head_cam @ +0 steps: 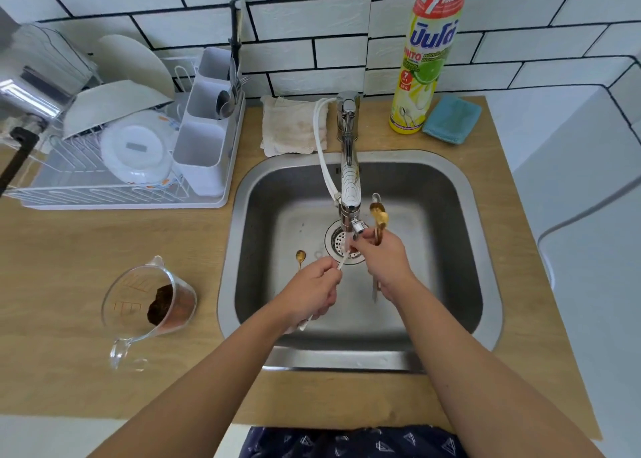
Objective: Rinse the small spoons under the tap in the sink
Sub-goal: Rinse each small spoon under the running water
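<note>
Water runs from the chrome tap (348, 180) over the steel sink (451, 194). My left hand (314, 289) pinches a small white-handled spoon (341, 261), its far end in the stream above the drain (341, 244). My right hand (381, 258) grips a bunch of small gold spoons (378, 216), bowls pointing up beside the spout. Its fingertips touch the spoon end under the water. One more gold spoon (300, 258) lies on the sink floor to the left.
A glass measuring jug (149, 305) with brown residue lies on the wooden counter at left. A dish rack (138, 138) with plates and a cutlery holder stands behind it. A cloth (295, 128), a detergent bottle (425, 58) and a blue sponge (452, 119) sit behind the sink.
</note>
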`<state>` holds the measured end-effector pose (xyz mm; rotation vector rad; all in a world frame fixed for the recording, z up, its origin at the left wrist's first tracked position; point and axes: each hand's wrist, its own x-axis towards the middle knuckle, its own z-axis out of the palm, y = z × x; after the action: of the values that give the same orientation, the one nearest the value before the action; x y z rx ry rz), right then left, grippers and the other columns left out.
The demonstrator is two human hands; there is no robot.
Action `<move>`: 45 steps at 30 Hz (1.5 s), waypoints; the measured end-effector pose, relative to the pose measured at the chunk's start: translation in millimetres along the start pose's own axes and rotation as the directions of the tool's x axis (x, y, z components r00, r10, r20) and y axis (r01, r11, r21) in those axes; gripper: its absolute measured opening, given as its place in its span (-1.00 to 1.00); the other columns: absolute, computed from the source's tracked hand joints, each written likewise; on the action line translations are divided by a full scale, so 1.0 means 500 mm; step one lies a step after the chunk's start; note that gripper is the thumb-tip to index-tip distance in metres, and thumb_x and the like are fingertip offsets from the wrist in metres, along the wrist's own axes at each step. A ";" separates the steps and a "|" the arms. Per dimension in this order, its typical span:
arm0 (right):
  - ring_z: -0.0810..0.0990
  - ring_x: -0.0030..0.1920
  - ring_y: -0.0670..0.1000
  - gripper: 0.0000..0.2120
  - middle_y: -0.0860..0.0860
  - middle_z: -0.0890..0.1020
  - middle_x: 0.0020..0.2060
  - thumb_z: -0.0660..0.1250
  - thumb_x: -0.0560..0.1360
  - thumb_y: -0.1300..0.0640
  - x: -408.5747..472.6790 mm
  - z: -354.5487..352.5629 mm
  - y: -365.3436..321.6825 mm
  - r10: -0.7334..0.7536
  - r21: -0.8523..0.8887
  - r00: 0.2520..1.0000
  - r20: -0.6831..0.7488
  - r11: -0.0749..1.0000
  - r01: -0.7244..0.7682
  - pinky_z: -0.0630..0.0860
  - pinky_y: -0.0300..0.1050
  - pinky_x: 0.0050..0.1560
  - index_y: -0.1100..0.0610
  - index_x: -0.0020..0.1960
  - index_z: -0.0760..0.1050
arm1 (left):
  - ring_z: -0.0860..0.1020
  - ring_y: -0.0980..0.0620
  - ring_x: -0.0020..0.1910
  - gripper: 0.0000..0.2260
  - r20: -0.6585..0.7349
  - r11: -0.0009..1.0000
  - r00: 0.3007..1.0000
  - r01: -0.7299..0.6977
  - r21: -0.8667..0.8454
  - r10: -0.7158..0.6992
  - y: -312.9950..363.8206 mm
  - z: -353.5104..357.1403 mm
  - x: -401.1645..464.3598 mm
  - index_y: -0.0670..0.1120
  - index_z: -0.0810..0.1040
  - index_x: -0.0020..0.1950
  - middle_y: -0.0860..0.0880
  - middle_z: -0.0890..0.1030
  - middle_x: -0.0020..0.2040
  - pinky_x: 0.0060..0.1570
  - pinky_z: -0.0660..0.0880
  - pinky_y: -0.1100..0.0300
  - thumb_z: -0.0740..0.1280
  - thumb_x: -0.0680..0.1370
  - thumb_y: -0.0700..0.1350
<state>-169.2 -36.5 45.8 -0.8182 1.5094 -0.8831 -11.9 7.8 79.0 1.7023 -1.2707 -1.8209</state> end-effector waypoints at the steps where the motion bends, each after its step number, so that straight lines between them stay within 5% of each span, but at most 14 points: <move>1: 0.69 -0.23 -0.10 -0.88 -0.08 0.72 -0.31 0.45 0.55 0.16 0.002 -0.001 -0.003 -0.007 -0.026 1.000 -0.025 1.000 0.007 0.48 -0.17 -0.10 0.06 -0.16 0.59 | 0.23 0.09 -0.57 -0.88 -0.004 1.000 1.000 0.008 -0.008 -0.008 -0.001 0.000 -0.002 -0.05 0.40 -0.13 0.03 0.37 -0.50 -0.56 0.14 0.27 0.15 0.59 -0.08; 4: 0.70 -0.20 -0.17 -0.81 -0.13 0.74 -0.29 0.36 0.62 0.06 -0.006 0.003 -0.001 -0.037 -0.093 0.999 -0.012 0.995 0.036 0.47 -0.11 -0.07 0.00 -0.18 0.58 | 0.23 0.10 -0.58 -0.86 -0.037 0.999 0.999 0.029 0.022 -0.029 0.002 0.003 0.004 -0.04 0.42 -0.13 0.02 0.37 -0.48 -0.57 0.14 0.27 0.14 0.59 -0.07; 6: 0.63 -0.23 -0.27 -0.89 -0.24 0.69 -0.27 0.45 0.53 -0.09 -0.019 0.010 0.007 -0.028 -0.098 0.996 0.087 0.995 0.036 0.47 -0.15 -0.12 -0.12 -0.08 0.54 | 0.25 0.11 -0.58 -0.82 -0.060 0.999 0.998 0.028 0.018 -0.027 0.006 0.004 0.008 0.05 0.45 -0.14 0.01 0.38 -0.46 -0.58 0.17 0.26 0.11 0.61 -0.05; 8: 0.60 -0.17 -0.25 -0.72 -0.22 0.64 -0.20 0.53 0.41 -0.18 -0.029 0.017 0.019 -0.040 -0.148 0.989 0.143 0.987 0.061 0.48 -0.24 -0.11 -0.19 0.02 0.50 | 0.24 0.12 -0.58 -0.78 -0.059 0.999 0.998 0.029 -0.018 -0.030 0.008 0.002 0.010 0.13 0.49 -0.13 0.01 0.36 -0.47 -0.59 0.17 0.26 0.09 0.62 -0.03; 13: 0.63 -0.22 -0.11 -0.87 -0.11 0.69 -0.28 0.43 0.57 0.07 -0.003 0.021 0.000 -0.040 -0.049 0.994 -0.098 0.998 0.036 0.51 -0.12 -0.06 0.05 -0.15 0.60 | 0.17 0.07 -0.57 -0.85 -0.017 0.997 0.998 0.067 -0.029 -0.068 0.008 -0.014 -0.001 -0.06 0.44 -0.16 0.02 0.32 -0.50 -0.52 0.07 0.22 0.15 0.56 -0.08; 18: 0.64 -0.12 -0.14 -0.69 -0.15 0.69 -0.14 0.54 0.40 -0.20 -0.021 0.029 0.018 -0.053 -0.131 0.994 0.092 0.989 0.065 0.55 -0.21 -0.06 -0.04 -0.01 0.58 | 0.16 0.04 -0.55 -0.84 0.015 0.989 0.993 0.118 -0.093 -0.117 0.023 -0.027 -0.013 -0.12 0.40 -0.14 -0.02 0.28 -0.51 -0.48 0.08 0.16 0.11 0.56 -0.09; 20: 0.58 -0.26 -0.25 -0.81 -0.25 0.65 -0.30 0.51 0.45 -0.12 -0.017 0.027 0.018 -0.069 -0.128 0.997 0.026 0.989 0.072 0.49 -0.29 -0.19 -0.05 -0.14 0.57 | 0.15 0.03 -0.54 -0.79 0.059 0.979 0.985 0.169 -0.117 -0.163 0.022 -0.030 -0.015 -0.12 0.42 -0.15 -0.03 0.26 -0.50 -0.47 0.07 0.16 0.09 0.57 -0.05; 23: 0.54 -0.29 -0.08 -0.73 -0.19 0.66 -0.42 0.37 0.59 0.00 0.002 0.010 0.007 0.025 -0.036 0.989 -0.142 0.999 -0.031 0.39 -0.16 -0.24 0.03 -0.26 0.59 | 0.11 0.04 -0.53 -0.64 0.105 0.961 0.962 0.263 -0.087 -0.254 0.015 -0.032 -0.017 -0.06 0.43 -0.27 0.00 0.23 -0.50 -0.48 0.03 0.18 0.07 0.63 0.07; 25: 0.49 -0.35 -0.12 -0.74 -0.22 0.66 -0.42 0.37 0.59 -0.06 0.000 0.003 0.006 0.073 -0.009 0.993 -0.094 0.997 -0.074 0.35 -0.18 -0.28 0.03 -0.22 0.61 | 0.11 0.05 -0.52 -0.64 0.067 0.963 0.961 0.269 -0.022 -0.267 0.014 -0.033 -0.014 -0.03 0.40 -0.29 0.03 0.24 -0.50 -0.50 0.04 0.20 0.09 0.63 0.11; 30: 0.65 -0.10 -0.16 -0.74 -0.15 0.72 -0.14 0.53 0.46 -0.16 -0.022 0.013 0.012 -0.016 -0.082 0.995 0.096 0.996 0.024 0.53 -0.18 -0.07 0.00 -0.02 0.63 | 0.33 0.07 -0.42 -0.62 -0.109 0.925 0.992 -0.013 0.380 0.059 0.016 -0.018 -0.008 -0.04 0.38 -0.27 0.06 0.42 -0.42 -0.34 0.28 0.13 0.11 0.67 0.12; 33: 0.52 -0.45 -0.26 -0.82 -0.24 0.61 -0.47 0.42 0.58 -0.03 -0.016 0.017 0.001 0.020 -0.022 0.999 0.033 1.000 -0.019 0.40 -0.27 -0.32 0.03 -0.14 0.61 | 0.37 0.02 -0.37 -0.61 -0.111 0.828 0.971 -0.117 0.548 0.210 0.021 -0.013 -0.007 -0.07 0.35 -0.28 -0.03 0.44 -0.37 -0.29 0.28 0.09 0.10 0.71 0.05; 37: 0.25 -0.58 -0.15 -0.73 -0.10 0.52 -0.46 0.26 0.67 -0.02 -0.005 0.012 -0.005 0.204 0.268 0.979 -0.023 0.944 -0.190 0.21 -0.25 -0.57 0.07 -0.12 0.61 | 0.36 0.01 -0.37 -0.61 -0.054 0.771 0.967 -0.165 0.615 0.249 0.011 -0.023 -0.005 -0.07 0.33 -0.29 -0.03 0.41 -0.38 -0.34 0.22 0.16 0.10 0.71 0.04; 42: 0.36 -0.50 -0.18 -0.87 -0.21 0.52 -0.49 0.51 0.51 -0.01 -0.008 -0.009 0.005 0.031 0.048 0.989 0.146 0.998 -0.039 0.32 -0.30 -0.51 -0.04 -0.11 0.57 | 0.33 0.03 -0.38 -0.59 -0.090 0.845 0.978 -0.113 0.523 0.186 -0.004 -0.028 -0.007 -0.07 0.33 -0.31 -0.05 0.39 -0.39 -0.32 0.24 0.08 0.11 0.70 0.06; 45: 0.37 -0.50 -0.17 -0.88 -0.14 0.72 -0.32 0.45 0.56 -0.01 -0.002 -0.005 0.010 0.050 0.047 0.995 0.081 0.997 -0.054 0.31 -0.25 -0.47 0.01 -0.10 0.61 | 0.29 0.07 -0.42 -0.59 -0.091 0.893 0.985 -0.093 0.441 0.147 -0.007 -0.021 -0.007 -0.08 0.33 -0.29 -0.03 0.35 -0.40 -0.32 0.22 0.09 0.09 0.70 0.08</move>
<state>-171.7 -33.1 42.2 -0.7667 1.4275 -0.8360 -0.5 8.3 79.7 1.8685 -1.7872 -1.4061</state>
